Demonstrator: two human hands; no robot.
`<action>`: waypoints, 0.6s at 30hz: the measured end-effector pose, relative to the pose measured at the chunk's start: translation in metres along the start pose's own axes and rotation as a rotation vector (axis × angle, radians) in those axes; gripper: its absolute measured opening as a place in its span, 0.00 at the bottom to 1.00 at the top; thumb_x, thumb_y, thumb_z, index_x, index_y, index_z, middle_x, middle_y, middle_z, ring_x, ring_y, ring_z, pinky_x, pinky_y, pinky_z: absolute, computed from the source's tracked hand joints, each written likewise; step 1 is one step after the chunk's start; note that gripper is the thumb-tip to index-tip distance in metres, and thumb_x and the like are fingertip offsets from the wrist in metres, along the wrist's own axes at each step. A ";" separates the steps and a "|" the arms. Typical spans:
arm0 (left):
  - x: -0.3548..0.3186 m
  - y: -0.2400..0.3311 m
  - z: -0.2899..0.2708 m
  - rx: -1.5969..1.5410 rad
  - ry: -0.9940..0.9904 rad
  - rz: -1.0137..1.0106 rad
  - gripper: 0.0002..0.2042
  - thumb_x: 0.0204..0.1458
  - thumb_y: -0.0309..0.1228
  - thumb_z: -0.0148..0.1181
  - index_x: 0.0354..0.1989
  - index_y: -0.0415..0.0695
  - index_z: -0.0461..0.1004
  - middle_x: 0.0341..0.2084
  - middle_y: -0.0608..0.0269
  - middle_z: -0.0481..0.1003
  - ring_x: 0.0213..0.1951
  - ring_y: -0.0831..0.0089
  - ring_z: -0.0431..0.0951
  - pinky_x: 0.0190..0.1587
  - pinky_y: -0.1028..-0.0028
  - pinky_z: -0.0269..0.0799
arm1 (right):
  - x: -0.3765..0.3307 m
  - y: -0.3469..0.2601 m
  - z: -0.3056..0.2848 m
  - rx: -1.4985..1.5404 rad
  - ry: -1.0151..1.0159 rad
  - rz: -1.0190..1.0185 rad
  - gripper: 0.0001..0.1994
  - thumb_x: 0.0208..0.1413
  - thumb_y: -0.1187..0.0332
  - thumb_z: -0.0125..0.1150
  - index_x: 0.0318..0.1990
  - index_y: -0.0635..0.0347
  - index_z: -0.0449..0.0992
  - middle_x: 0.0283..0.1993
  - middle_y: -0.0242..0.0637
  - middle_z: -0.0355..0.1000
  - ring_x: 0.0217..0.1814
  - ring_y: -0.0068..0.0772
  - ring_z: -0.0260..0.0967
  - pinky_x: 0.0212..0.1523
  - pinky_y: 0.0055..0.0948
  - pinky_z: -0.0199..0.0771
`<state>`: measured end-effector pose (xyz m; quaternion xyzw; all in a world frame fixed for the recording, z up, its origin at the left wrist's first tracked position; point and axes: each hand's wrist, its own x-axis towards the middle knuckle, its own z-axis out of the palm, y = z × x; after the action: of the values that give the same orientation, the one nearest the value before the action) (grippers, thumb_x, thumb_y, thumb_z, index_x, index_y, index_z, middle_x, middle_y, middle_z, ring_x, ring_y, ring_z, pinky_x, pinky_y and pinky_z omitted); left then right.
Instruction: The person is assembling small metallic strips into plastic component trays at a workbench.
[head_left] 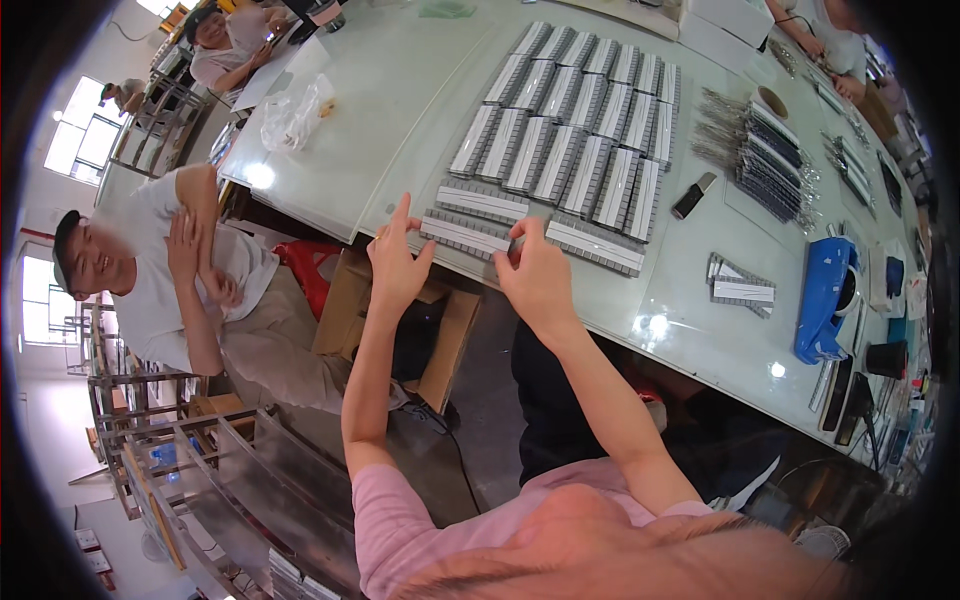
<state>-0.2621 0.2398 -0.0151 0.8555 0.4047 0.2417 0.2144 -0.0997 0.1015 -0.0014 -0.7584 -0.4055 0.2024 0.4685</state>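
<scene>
A grey-and-white flat strip bundle [465, 235] lies along the table's near edge, between my hands. My right hand [540, 280] has its thumb and index finger closed around the bundle's right end. At the left end my left hand [397, 262] is open, its index finger stretched away from me and its thumb apart, close to the bundle. Just beyond lies a similar bundle [483, 201], and another bundle [595, 247] sits to the right of my right hand. Farther back, several more bundles [570, 110] form close rows.
To the right are dark strips with wire-like ends [770, 165], a black-capped object [694, 195], two crossed strips [742, 287] and a blue tape dispenser [828, 300]. A clear plastic bag [295, 115] lies back left. A person [190, 265] sits left, near an open cardboard box [450, 345].
</scene>
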 end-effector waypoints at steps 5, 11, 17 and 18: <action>0.000 -0.001 0.002 0.025 0.011 0.047 0.37 0.45 0.25 0.63 0.68 0.43 0.56 0.40 0.60 0.75 0.47 0.58 0.72 0.53 0.58 0.60 | 0.000 -0.005 -0.006 -0.089 -0.010 -0.016 0.16 0.52 0.70 0.60 0.46 0.60 0.63 0.23 0.45 0.73 0.29 0.53 0.73 0.31 0.46 0.71; 0.000 0.001 0.002 0.037 0.023 0.067 0.36 0.46 0.25 0.62 0.67 0.42 0.57 0.41 0.58 0.75 0.47 0.57 0.72 0.52 0.58 0.61 | 0.002 -0.003 -0.007 -0.095 -0.057 0.009 0.19 0.51 0.68 0.61 0.49 0.61 0.63 0.25 0.46 0.74 0.32 0.53 0.74 0.33 0.46 0.72; -0.003 0.004 0.000 0.003 0.035 0.108 0.35 0.45 0.24 0.62 0.66 0.39 0.58 0.41 0.56 0.75 0.47 0.55 0.72 0.51 0.58 0.63 | 0.004 0.003 -0.007 -0.232 -0.027 -0.093 0.24 0.45 0.60 0.68 0.49 0.56 0.68 0.19 0.34 0.69 0.26 0.42 0.73 0.28 0.40 0.70; -0.003 0.005 -0.001 0.004 0.035 0.107 0.35 0.45 0.24 0.62 0.66 0.39 0.58 0.41 0.56 0.75 0.47 0.55 0.72 0.51 0.58 0.63 | 0.005 0.006 -0.005 -0.238 -0.025 -0.100 0.24 0.45 0.60 0.68 0.49 0.56 0.68 0.19 0.34 0.70 0.26 0.42 0.73 0.29 0.40 0.70</action>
<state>-0.2611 0.2348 -0.0124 0.8719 0.3627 0.2669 0.1924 -0.0912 0.1012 -0.0040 -0.7849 -0.4696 0.1387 0.3796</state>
